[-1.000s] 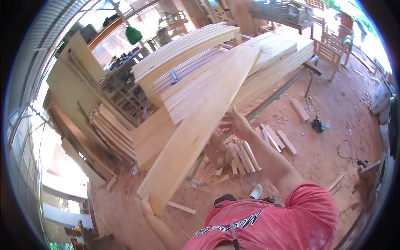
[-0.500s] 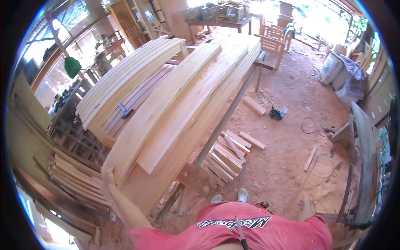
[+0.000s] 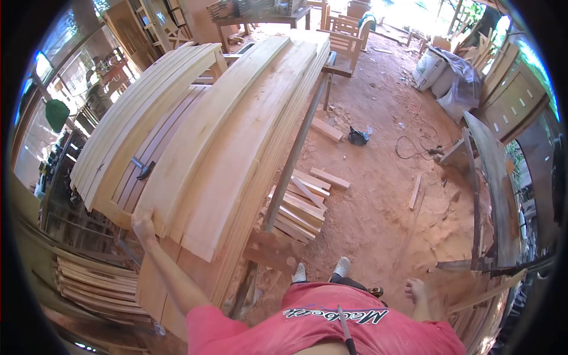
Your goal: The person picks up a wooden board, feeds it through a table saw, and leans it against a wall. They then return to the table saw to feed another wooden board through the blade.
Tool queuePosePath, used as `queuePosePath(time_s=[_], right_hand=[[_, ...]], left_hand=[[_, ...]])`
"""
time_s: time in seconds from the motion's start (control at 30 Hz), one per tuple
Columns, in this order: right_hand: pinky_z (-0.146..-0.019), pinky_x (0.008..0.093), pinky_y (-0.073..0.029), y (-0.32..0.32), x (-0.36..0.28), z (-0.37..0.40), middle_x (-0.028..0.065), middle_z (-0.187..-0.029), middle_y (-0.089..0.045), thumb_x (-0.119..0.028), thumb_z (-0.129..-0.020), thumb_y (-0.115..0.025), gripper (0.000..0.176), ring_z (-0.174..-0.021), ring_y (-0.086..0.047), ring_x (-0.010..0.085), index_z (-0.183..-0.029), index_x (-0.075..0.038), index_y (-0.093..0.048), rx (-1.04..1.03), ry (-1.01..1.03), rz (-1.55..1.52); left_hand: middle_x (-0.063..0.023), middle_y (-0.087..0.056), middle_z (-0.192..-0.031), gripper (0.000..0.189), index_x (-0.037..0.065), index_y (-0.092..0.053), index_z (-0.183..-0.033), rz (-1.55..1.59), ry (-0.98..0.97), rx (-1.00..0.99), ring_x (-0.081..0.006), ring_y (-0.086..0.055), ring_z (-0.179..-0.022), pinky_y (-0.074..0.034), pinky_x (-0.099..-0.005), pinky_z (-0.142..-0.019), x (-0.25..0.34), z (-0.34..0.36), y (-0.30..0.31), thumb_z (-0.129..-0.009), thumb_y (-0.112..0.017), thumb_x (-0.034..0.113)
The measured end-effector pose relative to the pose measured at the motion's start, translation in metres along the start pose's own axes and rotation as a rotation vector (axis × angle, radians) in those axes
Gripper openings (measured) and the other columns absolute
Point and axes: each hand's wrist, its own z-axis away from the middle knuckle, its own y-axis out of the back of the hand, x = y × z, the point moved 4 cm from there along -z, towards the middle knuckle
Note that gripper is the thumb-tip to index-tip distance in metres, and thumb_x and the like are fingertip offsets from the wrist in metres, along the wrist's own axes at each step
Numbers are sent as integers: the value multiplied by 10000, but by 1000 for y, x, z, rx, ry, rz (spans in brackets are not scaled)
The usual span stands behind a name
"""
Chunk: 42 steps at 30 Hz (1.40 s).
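My left hand (image 3: 144, 226) grips the near end of a long, pale curved board (image 3: 201, 136), with its fingers round the edge. The board lies on top of a stack of wide planks (image 3: 236, 177), overlapping one with a squared end. To the left, a hammer (image 3: 142, 168) rests on the slatted wooden panel (image 3: 112, 136). At the lower right, my right hand (image 3: 416, 289) hangs beside my body over the dusty floor, its fingers loosely curled and nothing visible in them.
Cut wood pieces (image 3: 300, 207) lie on the floor right of the stack. Beyond are a black bag (image 3: 358, 136), a cable (image 3: 414, 148) and a wooden chair (image 3: 345, 35). Sacks (image 3: 432, 71) stand at the right; more boards (image 3: 100, 287) are piled at lower left.
The view has shifted, so the stack and panel appear farther left. My left hand still holds the board's near end. My right hand appears higher and farther left, its fingers more curled.
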Motion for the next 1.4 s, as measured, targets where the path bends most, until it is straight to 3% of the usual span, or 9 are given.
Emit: queuePosePath(time_s=[0.43, 0.7, 0.8, 0.87, 0.97, 1.13, 1.27, 1.33, 1.4], right_hand=[[-608, 420, -509, 32, 54, 4, 105, -1101, -643, -271, -945, -580, 408, -806, -631, 244, -1301, -72, -573, 113, -5, -218], [-725, 492, -558, 44, 262, -43, 174, -1282, -592, -265, -952, -556, 453, -1033, -632, 362, -1353, -55, -538, 124, -357, -320], [-765, 541, -560, 11, 210, 4, 213, -1355, -544, -273, -946, -564, 455, -1122, -599, 413, -1351, -66, -548, 216, -394, -441], [-702, 541, -552, -5, 165, 20, 195, -1242, -593, -280, -936, -578, 413, -1014, -628, 382, -1291, -69, -580, 134, -240, -329], [-579, 448, -518, -8, 135, 3, 116, -973, -628, -247, -920, -606, 274, -760, -618, 259, -1130, -71, -607, 27, -163, -140], [-498, 365, -490, 13, 85, -10, 61, -819, -621, -200, -889, -631, 189, -620, -600, 200, -1034, -80, -629, 55, -49, -36], [-508, 337, -486, 34, 49, -27, 69, -884, -665, -228, -879, -660, 275, -653, -615, 177, -1097, -59, -670, 23, 6, 43], [-521, 325, -488, 39, 28, -28, 67, -892, -670, -231, -881, -670, 297, -663, -618, 168, -1122, -59, -674, 36, 56, 5], [-534, 314, -490, 47, 24, -42, 66, -900, -676, -235, -883, -680, 319, -674, -621, 160, -1148, -58, -677, 50, 117, -32]], left_hand=[[-125, -593, -989, 295, -66, -512, -988, 75, 54, 111, -204, -587, -900, -494, -335, -853, -32, 10, 46, -848, -731, 74], [-134, -582, -1022, 257, -25, -501, -970, 121, 62, -13, -197, -586, -902, -491, -325, -843, -25, -17, 15, -858, -719, 54], [-137, -567, -1008, 249, -39, -513, -931, 205, 95, -45, -202, -555, -898, -464, -333, -842, -25, -20, 12, -859, -704, 103], [-126, -538, -968, 260, -58, -533, -888, -249, -65, -61, -218, -517, -902, -438, -354, -840, -43, -45, 20, -858, -667, 163], [-115, -504, -936, 291, -72, -550, -863, -237, -38, 5, -225, -484, -904, -425, -373, -834, -36, -38, 17, -849, -639, 205], [-129, -539, -1010, 363, -85, -552, -1057, 84, 94, -170, -236, -517, -957, -441, -358, -875, -68, -63, 24, -916, -606, 245], [-209, -616, -1154, 527, -127, -545, -1191, 471, 241, -316, -284, -579, -971, -472, -404, -845, 17, 13, 2, -967, -564, 349], [-241, -631, -1226, 606, -130, -589, -1160, -15, 45, 340, -325, -616, -963, -484, -445, -822, 42, 45, 28, -983, -551, 449], [-243, -649, -1150, 628, -128, -612, -1100, -102, -133, 460, -330, -622, -935, -481, -456, -819, 46, 100, 20, -986, -541, 486]])
